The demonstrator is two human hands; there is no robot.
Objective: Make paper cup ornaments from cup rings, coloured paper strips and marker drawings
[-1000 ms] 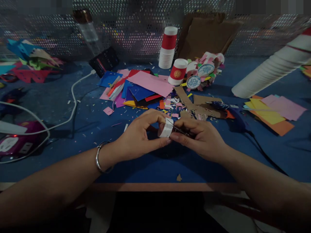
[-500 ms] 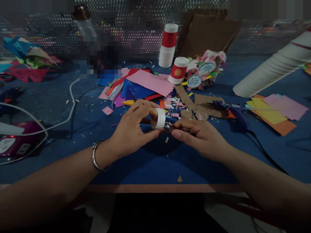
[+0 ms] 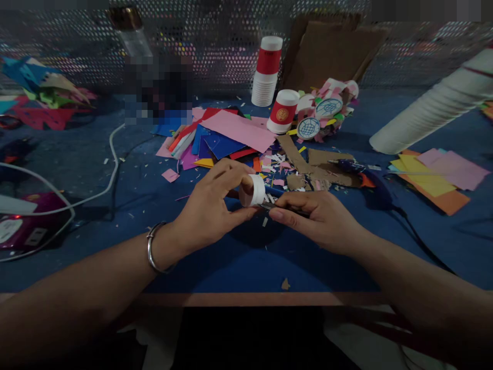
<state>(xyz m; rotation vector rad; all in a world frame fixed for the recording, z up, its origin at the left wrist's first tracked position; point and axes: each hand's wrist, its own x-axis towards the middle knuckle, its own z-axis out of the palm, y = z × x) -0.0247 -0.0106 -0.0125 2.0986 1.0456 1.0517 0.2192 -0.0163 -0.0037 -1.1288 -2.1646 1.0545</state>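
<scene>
My left hand (image 3: 211, 205), with a metal bangle at its wrist, holds a short white paper cup piece (image 3: 257, 190) on its side between thumb and fingers. In my right hand (image 3: 318, 218) is a slim cutting tool with a thin metal blade (image 3: 266, 205); its handle is hidden by the fingers, so I cannot tell knife from scissors. The blade tip is at the lower rim of the cup piece, close to my left thumb. Paper scraps (image 3: 275, 164) lie on the blue table (image 3: 215, 275) just behind both hands.
Coloured paper sheets (image 3: 239, 128) are piled behind my hands. Further back stand a red-and-white cup (image 3: 283, 112) and a cup stack (image 3: 265, 72). To the right are a glue gun (image 3: 373, 187), sticky notes (image 3: 431, 180) and a leaning white cup stack (image 3: 431, 103). A white cable (image 3: 113, 154) crosses the left.
The cup piece has shifted slightly right and down in my left hand. My right hand has turned a little, and the blade now lies flatter along the cup piece's lower rim.
</scene>
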